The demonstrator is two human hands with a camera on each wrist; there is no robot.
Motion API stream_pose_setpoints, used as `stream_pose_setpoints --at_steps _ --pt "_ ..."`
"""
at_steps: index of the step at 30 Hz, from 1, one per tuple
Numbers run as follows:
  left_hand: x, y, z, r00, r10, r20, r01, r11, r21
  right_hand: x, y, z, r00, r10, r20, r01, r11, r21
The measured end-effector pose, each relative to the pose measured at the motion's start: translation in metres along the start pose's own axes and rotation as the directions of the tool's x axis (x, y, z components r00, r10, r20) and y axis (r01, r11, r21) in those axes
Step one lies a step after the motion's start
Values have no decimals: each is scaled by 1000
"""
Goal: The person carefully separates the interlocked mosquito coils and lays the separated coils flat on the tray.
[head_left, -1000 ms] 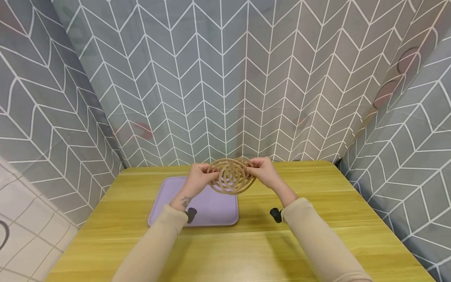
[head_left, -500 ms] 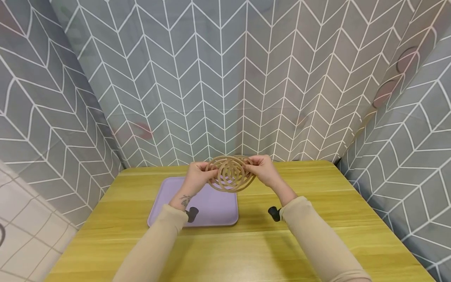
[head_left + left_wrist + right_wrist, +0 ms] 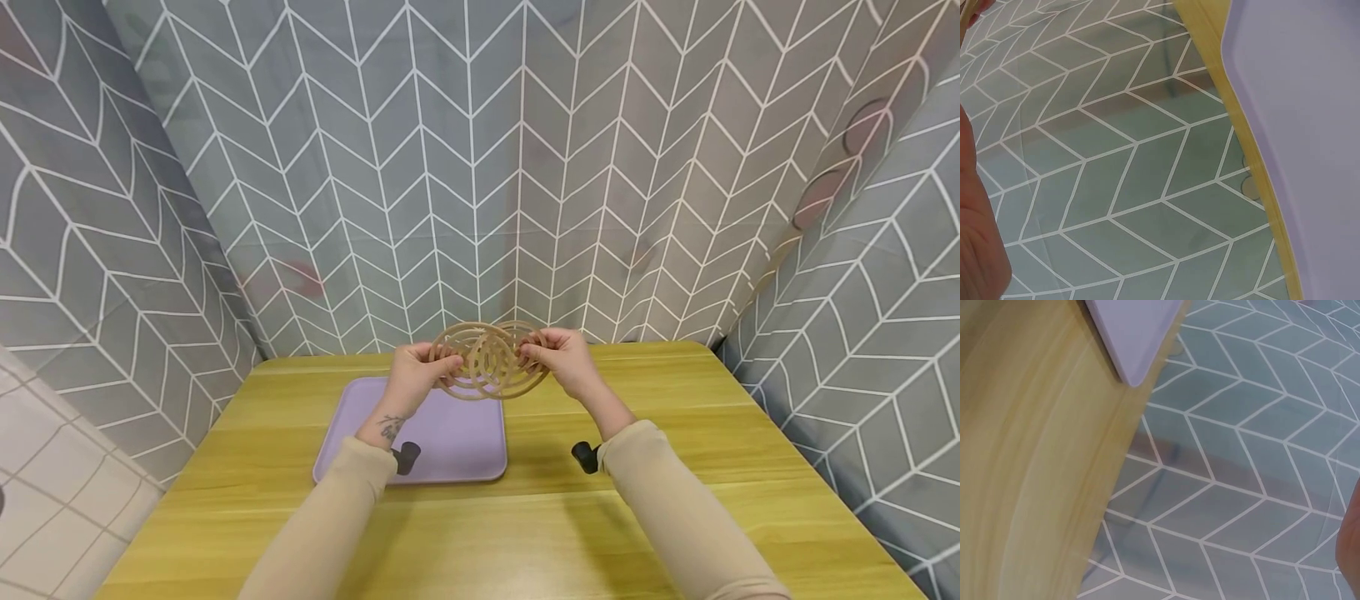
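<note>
At mid-frame I see the rings (image 3: 489, 360) held up, left hand (image 3: 415, 373) and right hand (image 3: 564, 363) pinching opposite sides, presumably for balance (they look light). The tray (image 3: 457, 446) lies lower, left of centre, on the worktop (image 3: 540, 533).

Curtained-off booth, room type unclear, grey zigzag-patterned curtains (image 3: 480, 167) around a wood-grain table (image 3: 517, 542)

Head view fairly bright, edges stretched; the table (image 3: 517, 537) shows soft shadow at five o'clock, pale sheen at six. Wrist views look dimmer, hazier.
</note>
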State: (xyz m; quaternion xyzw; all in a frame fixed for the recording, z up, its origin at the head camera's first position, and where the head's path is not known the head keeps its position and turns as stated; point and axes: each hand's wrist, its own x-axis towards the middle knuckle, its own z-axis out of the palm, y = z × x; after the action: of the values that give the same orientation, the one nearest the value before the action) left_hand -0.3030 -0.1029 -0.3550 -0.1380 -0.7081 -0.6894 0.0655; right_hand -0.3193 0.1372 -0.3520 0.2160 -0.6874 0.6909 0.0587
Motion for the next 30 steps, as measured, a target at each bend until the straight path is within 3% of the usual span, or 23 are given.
stream_pose_setpoints --at_steps 11,20,25,30 --pt "0 3 -3 1000 -3 -30 2 1000 -29 0 0 -6 997 -57 -44 57 998 -9" --pt "0 4 -13 998 5 -65 -8 999 -41 1 -2 -13 988 -77 -133 83 996 38" --pt "-1 8 -29 998 14 -67 -17 999 -48 0 -5 -25 980 -68 -186 82 994 69" --pt "-9 15 -61 995 44 -87 -49 997 -59 -6 -11 -48 970 -70 -231 90 993 79"
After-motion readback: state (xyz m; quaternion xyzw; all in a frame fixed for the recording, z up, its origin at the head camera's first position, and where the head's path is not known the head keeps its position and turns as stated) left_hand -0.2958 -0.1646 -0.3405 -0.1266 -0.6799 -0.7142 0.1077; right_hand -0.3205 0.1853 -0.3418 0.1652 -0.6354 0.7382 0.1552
